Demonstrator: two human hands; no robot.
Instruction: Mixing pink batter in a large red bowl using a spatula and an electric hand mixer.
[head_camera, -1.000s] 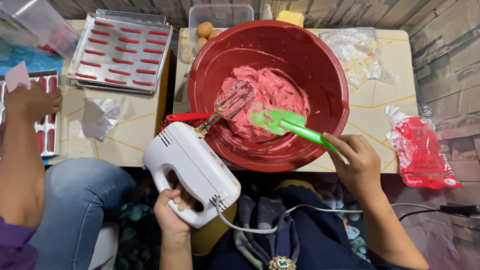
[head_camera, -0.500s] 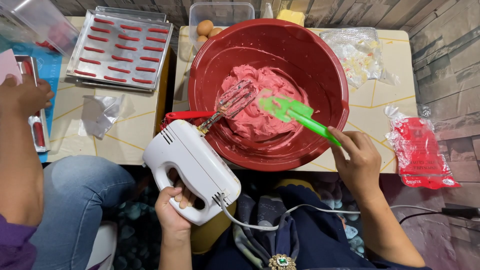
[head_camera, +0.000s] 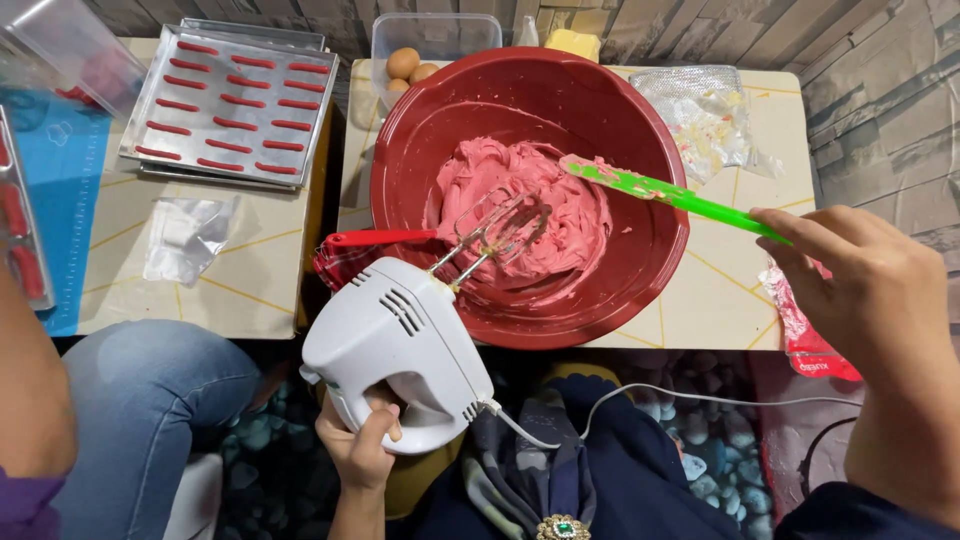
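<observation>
My left hand (head_camera: 358, 450) is closed around the handle of the white plastic electric hand mixer (head_camera: 397, 350), whose metal beaters (head_camera: 497, 228) rest in the pink batter (head_camera: 525, 210) inside the large round red plastic bowl (head_camera: 420, 120) on the cream tiled table (head_camera: 720, 300). My right hand (head_camera: 868, 290) grips the end of the green plastic spatula (head_camera: 660, 192), whose batter-smeared blade reaches over the bowl's right rim. On the adjacent table to the left lies a metal baking tray (head_camera: 232, 108) carrying rows of red piped strips, with another person's denim-clad knee (head_camera: 150, 400) below it.
</observation>
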